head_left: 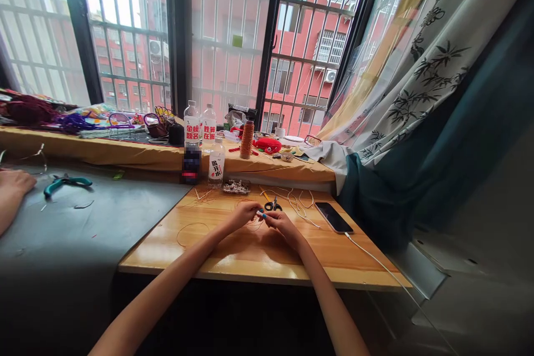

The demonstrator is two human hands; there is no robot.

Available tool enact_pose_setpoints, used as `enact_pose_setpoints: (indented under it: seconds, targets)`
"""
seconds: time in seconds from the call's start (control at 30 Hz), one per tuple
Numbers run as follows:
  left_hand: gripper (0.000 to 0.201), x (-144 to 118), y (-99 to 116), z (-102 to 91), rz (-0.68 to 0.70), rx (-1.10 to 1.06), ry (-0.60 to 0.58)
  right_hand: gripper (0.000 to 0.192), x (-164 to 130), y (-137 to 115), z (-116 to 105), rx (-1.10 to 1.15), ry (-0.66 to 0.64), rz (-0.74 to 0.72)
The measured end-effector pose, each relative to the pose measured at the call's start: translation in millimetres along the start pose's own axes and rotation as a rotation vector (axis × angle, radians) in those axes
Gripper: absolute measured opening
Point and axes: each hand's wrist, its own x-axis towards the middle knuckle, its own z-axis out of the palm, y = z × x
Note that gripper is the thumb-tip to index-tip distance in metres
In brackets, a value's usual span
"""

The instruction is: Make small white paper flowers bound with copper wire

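Head view: left hand and right hand meet over the wooden worktop, fingers closed together on a small blue-tipped tool between them. Scissors lie just behind, a phone to the right.

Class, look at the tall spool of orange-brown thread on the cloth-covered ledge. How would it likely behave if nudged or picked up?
The spool of thread stands upright, tall and narrow, so a sideways nudge would probably tip it. Being round, it may then roll along the yellow cloth. Wound thread likely gives a non-slippery hold and little weight.
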Motion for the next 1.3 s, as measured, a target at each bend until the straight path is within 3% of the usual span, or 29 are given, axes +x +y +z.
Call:
enact_pose_setpoints:
  seconds: [0.1, 0.23, 0.57, 0.83, 0.97, 1.13, 1.3]
  targets:
    - [0.018, -0.7, 3.0, 0.9, -0.050, -0.057, -0.003, 0.030, -0.1, 0.4, -1.2, 0.077, 0.026, -0.036]
    - [0.019, -4.1, 4.9, 1.6, -0.025, 0.109, 0.011, 0.032, 5.5, 9.8, -3.5, 0.139, 0.058, -0.013]
    - [0.021, -13.2, 10.2, -0.3, 0.309, 0.650, -0.060, 0.036, 13.5, 25.2, -6.7, -0.013, 0.179, 0.046]
    - [0.023, -16.1, 17.1, -4.1, 0.479, 1.036, -0.037, 0.027, 9.7, 21.7, -3.3, -0.223, 0.261, 0.037]
    - [0.020, -14.2, 18.4, -4.4, 0.510, 0.993, -0.012, 0.024, 5.1, 14.6, 1.6, -0.276, 0.199, 0.012]
    - [0.013, -10.5, 11.6, -6.0, 0.362, 0.807, 0.082, 0.030, 3.8, 7.7, 4.6, -0.271, 0.062, -0.049]
    - [0.014, -7.7, 2.1, -4.5, 0.257, 0.620, 0.082, 0.032, 4.5, 4.7, 3.4, -0.132, 0.038, -0.064]
